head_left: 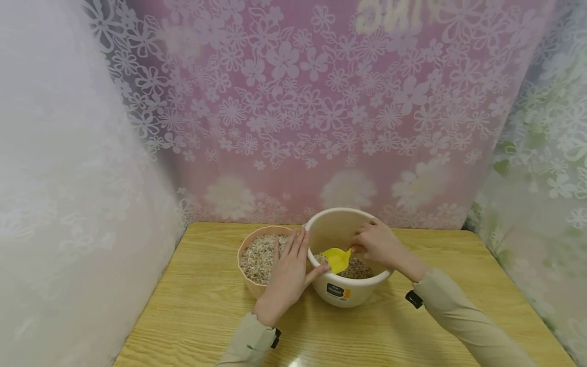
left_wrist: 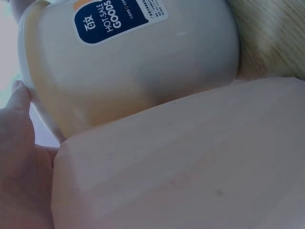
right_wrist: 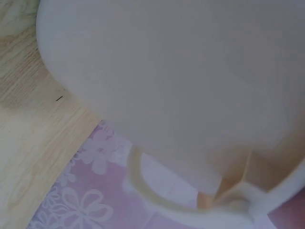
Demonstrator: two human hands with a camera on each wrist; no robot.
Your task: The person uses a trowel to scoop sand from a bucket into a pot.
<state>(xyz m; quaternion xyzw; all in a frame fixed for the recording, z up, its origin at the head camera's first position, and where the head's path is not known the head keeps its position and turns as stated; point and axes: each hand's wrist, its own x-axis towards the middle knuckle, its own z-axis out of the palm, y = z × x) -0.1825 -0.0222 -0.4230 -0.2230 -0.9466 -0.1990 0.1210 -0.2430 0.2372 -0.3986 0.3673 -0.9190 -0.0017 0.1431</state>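
My right hand [head_left: 377,245] reaches over the right rim of a cream bucket [head_left: 346,294] and grips a small yellow scoop [head_left: 338,260] by its handle. The scoop's bowl lies low inside the bucket, at grainy material [head_left: 358,269]. My left hand [head_left: 290,272] has its fingers straight, spread from the grain-filled peach tub [head_left: 251,285] to the bucket's left rim. Its thumb [left_wrist: 19,98] touches the rim in the left wrist view. The bucket's outer wall [right_wrist: 167,71] fills most of the right wrist view, hiding the scoop there.
Both containers stand side by side on a wooden table [head_left: 206,316], near its back edge. A pink flowered curtain [head_left: 293,127] hangs right behind, with pale sheets at both sides. The bucket has a loop handle [right_wrist: 157,193] at its rim.
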